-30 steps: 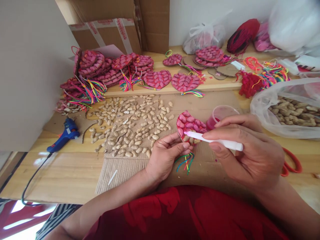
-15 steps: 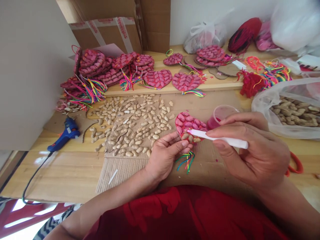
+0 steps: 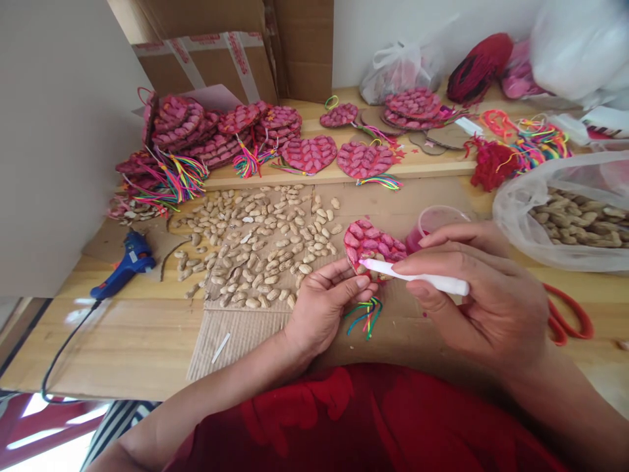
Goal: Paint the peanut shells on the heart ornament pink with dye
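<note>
A heart-shaped peanut ornament [image 3: 366, 238] is pinched at its lower left edge by my left hand [image 3: 327, 303]. Most of its peanuts are coated pink; a few near the lower edge look bare brown. Bright coloured tassel strings [image 3: 366, 316] hang below it. My right hand [image 3: 484, 298] is closed round a white paintbrush [image 3: 432, 280], whose pink tip touches the ornament's lower left part. Behind my right fingers stands a clear cup [image 3: 439, 217] with pink paint, partly hidden by them.
Loose peanuts [image 3: 275, 255] cover the cardboard left of my hands. A blue glue gun [image 3: 125, 262] lies farther left with its cord. Finished ornaments [image 3: 211, 131] are piled on the back ledge. At right are a plastic bag of peanuts [image 3: 580, 219] and orange scissor handles [image 3: 572, 314].
My right hand and the paintbrush have shifted left, and the tip has moved left and slightly down across the ornament. More of the orange handles shows. My left hand keeps its hold.
</note>
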Available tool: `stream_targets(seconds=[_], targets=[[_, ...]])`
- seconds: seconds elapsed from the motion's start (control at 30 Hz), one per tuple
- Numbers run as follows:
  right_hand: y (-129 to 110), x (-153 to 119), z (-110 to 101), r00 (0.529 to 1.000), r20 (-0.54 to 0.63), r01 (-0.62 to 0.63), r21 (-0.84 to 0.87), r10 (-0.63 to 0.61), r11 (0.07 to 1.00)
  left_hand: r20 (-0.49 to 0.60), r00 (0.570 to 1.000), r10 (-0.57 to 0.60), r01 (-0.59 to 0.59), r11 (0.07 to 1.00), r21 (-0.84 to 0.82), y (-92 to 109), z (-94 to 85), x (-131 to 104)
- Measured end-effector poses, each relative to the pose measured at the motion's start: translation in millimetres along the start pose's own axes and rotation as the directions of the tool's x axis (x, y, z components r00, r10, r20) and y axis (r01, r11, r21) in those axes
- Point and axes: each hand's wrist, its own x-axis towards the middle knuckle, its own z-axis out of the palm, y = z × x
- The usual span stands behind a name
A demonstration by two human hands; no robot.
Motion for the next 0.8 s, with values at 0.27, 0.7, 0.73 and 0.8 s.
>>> stream_targets(seconds=[0.27,0.7,0.73,0.8], targets=[[0.4,-0.1,-1.2,0.999,-0.045,-0.027,-0.022,0.026,0.999,0.009,1.000,0.003,-0.004,1.000,0.026,0.5,-0.1,-0.2],[1.0,0.9,-0.5,1.000,-0.025,-0.018,-0.002,0.018,1.000,-0.021,1.000,-0.011,0.012,0.999,0.038,1.2,1.0,-0.3],[1.0,1.1,-0.1,1.000,-0.019,-0.013,0.002,0.013,1.000,-0.021,1.000,-0.015,0.016,0.999,0.032,1.0,0.9,-0.4],[1.2,1.2,0.4,1.000,-0.021,-0.011,-0.004,0.011,1.000,-0.019,1.000,-0.014,0.014,1.000,0.028,0.6,0.6,-0.4]])
